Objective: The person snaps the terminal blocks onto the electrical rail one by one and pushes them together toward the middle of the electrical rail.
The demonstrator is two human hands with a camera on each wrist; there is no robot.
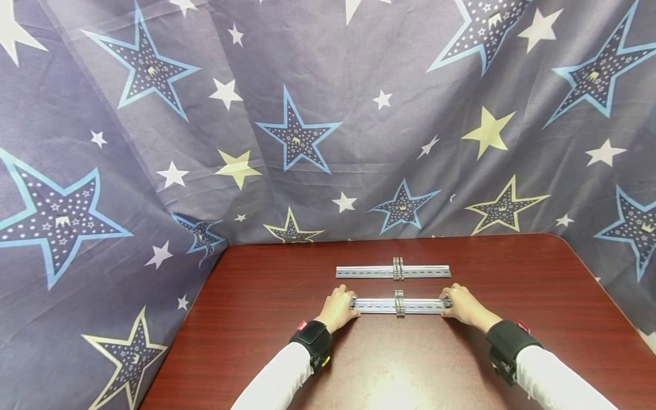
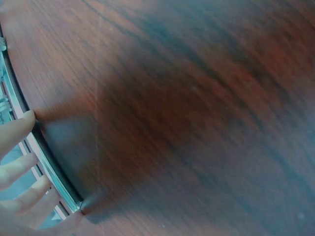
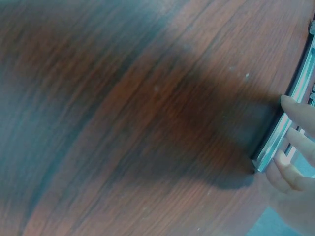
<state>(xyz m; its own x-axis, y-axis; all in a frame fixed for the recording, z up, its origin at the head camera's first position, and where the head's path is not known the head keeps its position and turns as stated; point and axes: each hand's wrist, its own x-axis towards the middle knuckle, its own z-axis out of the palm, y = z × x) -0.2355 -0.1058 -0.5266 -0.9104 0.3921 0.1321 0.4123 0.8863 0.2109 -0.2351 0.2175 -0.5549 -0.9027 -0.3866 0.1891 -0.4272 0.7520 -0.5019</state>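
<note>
The nearer slotted metal DIN rail (image 1: 376,306) lies crosswise on the table, with several small upright clips (image 1: 400,303) grouped near its middle. My left hand (image 1: 338,308) grips its left end. In the left wrist view, the thumb is at the rail's near edge and the fingers reach over the far side. At the opposite end my right hand (image 1: 465,306) holds the same rail, its thumb (image 3: 297,113) likewise along the near edge. Just beyond lies a second, parallel DIN rail (image 1: 366,272), which carries a similar group of clips (image 1: 397,269); neither hand touches it.
Both rails are on a reddish-brown wooden table (image 1: 266,285) with rounded far corners. Behind it and along the left hangs a grey-blue curtain (image 1: 353,148) printed with stars. A bright glare lies on the tabletop between the forearms.
</note>
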